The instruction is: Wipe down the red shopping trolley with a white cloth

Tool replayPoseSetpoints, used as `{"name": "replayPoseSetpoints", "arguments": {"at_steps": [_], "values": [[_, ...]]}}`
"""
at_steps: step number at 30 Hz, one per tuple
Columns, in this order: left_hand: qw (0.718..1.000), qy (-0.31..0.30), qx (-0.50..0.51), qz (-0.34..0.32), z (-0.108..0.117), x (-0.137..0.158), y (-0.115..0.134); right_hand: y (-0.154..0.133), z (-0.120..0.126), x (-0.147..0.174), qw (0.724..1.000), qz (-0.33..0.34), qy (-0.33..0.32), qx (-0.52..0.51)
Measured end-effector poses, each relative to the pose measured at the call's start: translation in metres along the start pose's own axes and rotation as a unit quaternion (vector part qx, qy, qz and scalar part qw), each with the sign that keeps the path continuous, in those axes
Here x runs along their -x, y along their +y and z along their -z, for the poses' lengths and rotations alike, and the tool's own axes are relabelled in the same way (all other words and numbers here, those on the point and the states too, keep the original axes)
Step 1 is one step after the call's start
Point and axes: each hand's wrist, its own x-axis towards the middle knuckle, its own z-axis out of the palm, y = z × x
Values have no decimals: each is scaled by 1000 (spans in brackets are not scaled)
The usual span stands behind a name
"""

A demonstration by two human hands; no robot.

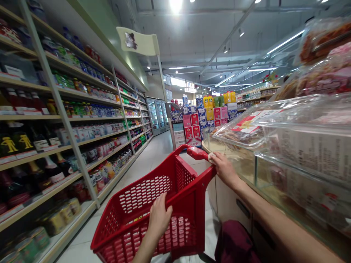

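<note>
A red plastic shopping cart [201, 204] with perforated basket walls stands in front of me, turned at an angle. My left hand [159, 216] rests over the near rim of its basket, fingers hooked over the edge and thumb apart. At the cart's handle [197, 153], my right hand [223, 168] is closed around the end of the bar. Something small and white shows by its fingertips, too small to name. A small yellow mark is visible through the basket, low on its wall.
Shelves [95, 137] of bottles and cans line the left side. Close on the right is a display counter [233, 144] stacked with clear plastic food boxes [301, 142]. A tiled aisle [156, 146] runs ahead past stacked drink cartons [194, 124] to glass-door fridges [159, 113].
</note>
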Motion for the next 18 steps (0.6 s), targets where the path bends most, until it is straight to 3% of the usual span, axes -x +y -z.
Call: {"name": "replayPoseSetpoints", "arguments": {"at_steps": [2, 5, 8, 12, 18], "values": [[990, -18, -140, -24, -7, 4, -17, 0, -10, 11, 997, 32, -55, 42], [974, -24, -220, -51, -12, 10, -26, -15, -21, 27, 985, 103, -122, 59], [968, -45, -239, -55, -10, 11, -25, -12, -15, 18, 982, 108, -137, 73], [964, -49, -258, -46, -9, 9, -21, 1, -3, 1, 990, 0, -93, 107], [964, -58, -255, -48, -8, 9, -23, -33, -22, 27, 980, 121, -154, 36]]}}
